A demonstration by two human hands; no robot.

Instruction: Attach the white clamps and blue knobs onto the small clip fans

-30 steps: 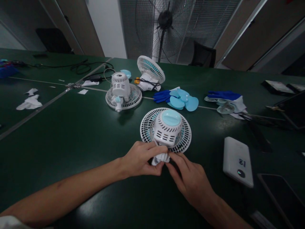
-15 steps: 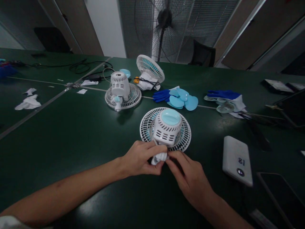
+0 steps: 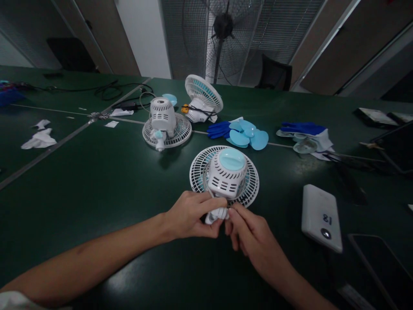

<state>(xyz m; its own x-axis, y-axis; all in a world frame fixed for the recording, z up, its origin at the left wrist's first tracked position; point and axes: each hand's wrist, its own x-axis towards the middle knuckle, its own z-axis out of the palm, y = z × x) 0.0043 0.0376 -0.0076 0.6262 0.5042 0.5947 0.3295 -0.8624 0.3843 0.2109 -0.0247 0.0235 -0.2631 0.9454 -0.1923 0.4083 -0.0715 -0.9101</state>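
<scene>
A small white electric fan [image 3: 227, 176] with a light-blue rear knob lies grille-down on the dark green table in front of me. My left hand [image 3: 196, 213] is closed around the white neck piece [image 3: 217, 215] at the fan's near end. Fingers of my right hand [image 3: 250, 230] are bent together against the right side of that neck. Whether they pinch some small part there is hidden. Behind, to the left, a second fan [image 3: 163, 118] rests grille-down, and a third fan [image 3: 201, 101] sits with its grille tilted up.
Beyond the near fan lie a light-blue fan blade [image 3: 248, 134] and blue gloves [image 3: 219, 129]. More gloves [image 3: 305, 134] are at the right. A white device [image 3: 322, 217] marked with a number and a dark phone [image 3: 380, 262] lie near my right arm. White scraps [image 3: 40, 138] are at far left.
My right hand's fingers have shifted and curled in more at the right side of the neck. My left hand and the fan stay in place.
</scene>
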